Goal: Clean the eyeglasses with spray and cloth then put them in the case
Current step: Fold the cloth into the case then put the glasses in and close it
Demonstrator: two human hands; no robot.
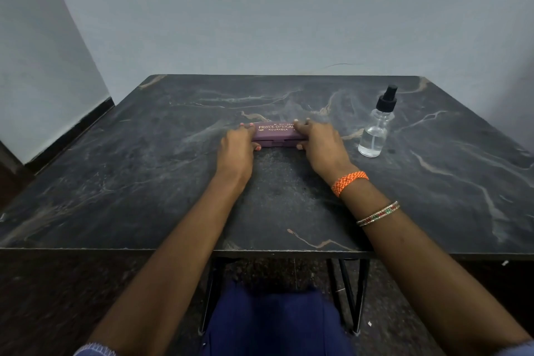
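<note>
Hands first, left to right. Left hand (235,144) clamped on the left end of the case (276,133), fingers over the top, thumb at the near edge. Right hand (320,140) gripping the right end likewise, fingers curled over the lid, thumb tucked at the front seam. Orange thread band (349,181) and thin beaded bangle (378,213) on the right wrist.

Case between the two hands, flat on the table (144,182), lid down, gold lettering up, front seam toward the body. Glasses and cloth nowhere visible; probably inside, though impossible to tell with the lid down.

Likely step: opening the case, or holding it shut at the very end; hard to say which. For a clean opening: steady the base with the thumbs, lift the lid evenly with both sets of fingertips, no twisting, no sliding across the stone-patterned top. Slow at the catch, so nothing inside jumps out.

Spray bottle (375,128) upright just beyond and to the right of the right hand, apart from it, black pump on top, clear liquid low inside. Worth minding the right elbow on any reach.
</note>
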